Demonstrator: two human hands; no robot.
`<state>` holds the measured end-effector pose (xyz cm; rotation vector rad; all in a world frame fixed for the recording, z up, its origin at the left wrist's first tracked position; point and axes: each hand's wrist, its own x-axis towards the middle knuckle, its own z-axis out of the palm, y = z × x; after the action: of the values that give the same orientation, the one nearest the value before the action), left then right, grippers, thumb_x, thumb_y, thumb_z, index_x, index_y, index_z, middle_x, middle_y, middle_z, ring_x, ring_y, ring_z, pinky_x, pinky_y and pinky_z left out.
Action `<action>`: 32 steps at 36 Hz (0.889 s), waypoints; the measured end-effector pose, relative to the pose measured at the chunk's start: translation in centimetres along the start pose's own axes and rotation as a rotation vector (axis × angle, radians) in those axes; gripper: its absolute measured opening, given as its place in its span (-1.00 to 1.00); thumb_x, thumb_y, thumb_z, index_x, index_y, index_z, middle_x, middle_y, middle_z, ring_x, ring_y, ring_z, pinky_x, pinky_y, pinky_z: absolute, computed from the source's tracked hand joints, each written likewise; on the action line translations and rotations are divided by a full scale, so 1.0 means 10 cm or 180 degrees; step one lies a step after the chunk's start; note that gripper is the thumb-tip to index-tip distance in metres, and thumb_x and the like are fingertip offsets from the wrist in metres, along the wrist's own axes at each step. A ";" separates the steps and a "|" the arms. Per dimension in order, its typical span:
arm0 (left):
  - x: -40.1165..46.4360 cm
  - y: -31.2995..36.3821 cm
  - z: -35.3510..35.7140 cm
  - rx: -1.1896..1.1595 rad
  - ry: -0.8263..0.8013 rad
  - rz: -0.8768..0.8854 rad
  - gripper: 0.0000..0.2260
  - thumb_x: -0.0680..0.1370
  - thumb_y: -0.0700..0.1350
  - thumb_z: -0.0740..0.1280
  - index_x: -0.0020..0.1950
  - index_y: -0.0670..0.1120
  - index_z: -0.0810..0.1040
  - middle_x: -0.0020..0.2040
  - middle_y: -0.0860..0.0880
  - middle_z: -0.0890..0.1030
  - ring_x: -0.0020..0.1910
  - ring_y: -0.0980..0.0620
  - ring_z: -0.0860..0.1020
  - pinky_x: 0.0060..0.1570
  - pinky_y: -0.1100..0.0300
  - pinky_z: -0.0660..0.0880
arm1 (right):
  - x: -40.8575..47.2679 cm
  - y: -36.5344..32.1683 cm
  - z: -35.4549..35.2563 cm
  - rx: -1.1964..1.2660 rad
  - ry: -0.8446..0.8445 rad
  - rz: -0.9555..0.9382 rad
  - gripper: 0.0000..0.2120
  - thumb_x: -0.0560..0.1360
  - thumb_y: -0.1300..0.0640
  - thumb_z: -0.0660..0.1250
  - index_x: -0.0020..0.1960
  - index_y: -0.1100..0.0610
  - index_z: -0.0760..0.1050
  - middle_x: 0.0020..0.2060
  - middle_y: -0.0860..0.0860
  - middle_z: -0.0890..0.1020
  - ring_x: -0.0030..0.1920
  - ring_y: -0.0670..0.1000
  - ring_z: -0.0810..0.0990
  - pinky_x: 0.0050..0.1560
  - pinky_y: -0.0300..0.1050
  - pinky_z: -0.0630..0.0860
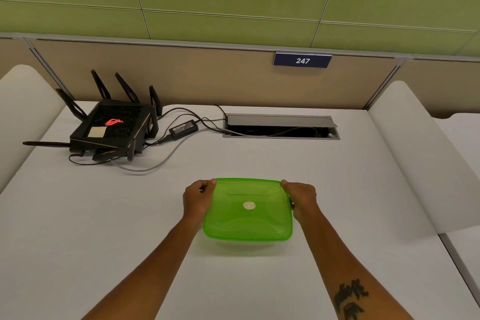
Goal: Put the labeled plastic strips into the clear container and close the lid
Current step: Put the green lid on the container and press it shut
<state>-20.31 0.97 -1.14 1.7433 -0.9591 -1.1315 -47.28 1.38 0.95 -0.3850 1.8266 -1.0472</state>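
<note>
Near bench (104, 228) centre: translucent green plastic lid (248, 209) atop clear container, strips probably inside. Left hand (198, 199), right hand (301, 196): fingers pinching lid's far corners. Step: closing. Next: press edges until seated.

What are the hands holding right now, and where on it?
Both grip the green lid sitting on the clear container: left hand at its far-left corner, right hand at its far-right corner.
</note>
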 end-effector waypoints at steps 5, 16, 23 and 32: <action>-0.07 0.02 -0.04 0.0114 -0.0073 0.0059 -0.75 0.60 0.04 0.38 -0.08 -0.13 0.67 -0.08 -0.14 0.69 -0.17 0.00 0.54 -0.14 0.13 0.49 | -0.15 0.06 -0.09 -0.0097 -0.0074 -0.0332 -0.73 0.48 0.12 0.54 -0.11 0.36 0.65 -0.23 0.13 0.66 -0.21 0.09 0.57 -0.24 -0.07 0.52; -0.68 -0.32 -0.33 0.0450 -0.0245 0.0003 -0.74 0.57 0.12 0.40 0.16 0.01 0.65 -0.04 -0.03 0.65 -0.08 0.00 0.63 -0.06 0.04 0.60 | -0.65 0.60 -0.65 0.0084 -0.0702 -0.0096 -0.84 0.52 0.09 0.50 0.07 0.13 0.69 -0.08 0.10 0.76 -0.17 0.02 0.74 -0.21 -0.11 0.63; -0.98 -0.48 -0.46 -0.0422 -0.0355 -0.0458 -0.77 0.53 0.03 0.49 0.18 0.07 0.68 -0.20 -0.04 0.64 -0.35 0.03 0.68 -0.04 0.00 0.68 | -0.81 0.85 -0.76 0.0305 -0.0706 0.0039 -0.67 0.38 0.18 0.62 0.03 0.32 0.64 -0.19 0.21 0.70 -0.22 0.16 0.69 -0.15 0.03 0.68; -1.06 -0.45 -0.37 -0.0901 -0.0349 -0.0524 -0.74 0.61 -0.16 0.40 0.29 -0.16 0.65 -0.07 -0.04 0.73 -0.32 0.17 0.66 0.11 -0.11 0.64 | -0.77 0.83 -0.68 0.0728 -0.0687 0.0353 -0.80 0.41 0.36 0.55 -0.07 0.43 0.59 -0.21 0.24 0.67 -0.28 0.13 0.68 -0.19 -0.03 0.70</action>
<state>-19.32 13.05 -1.05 1.5636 -0.6888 -1.4080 -47.89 14.57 0.00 -0.2456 1.5018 -1.0800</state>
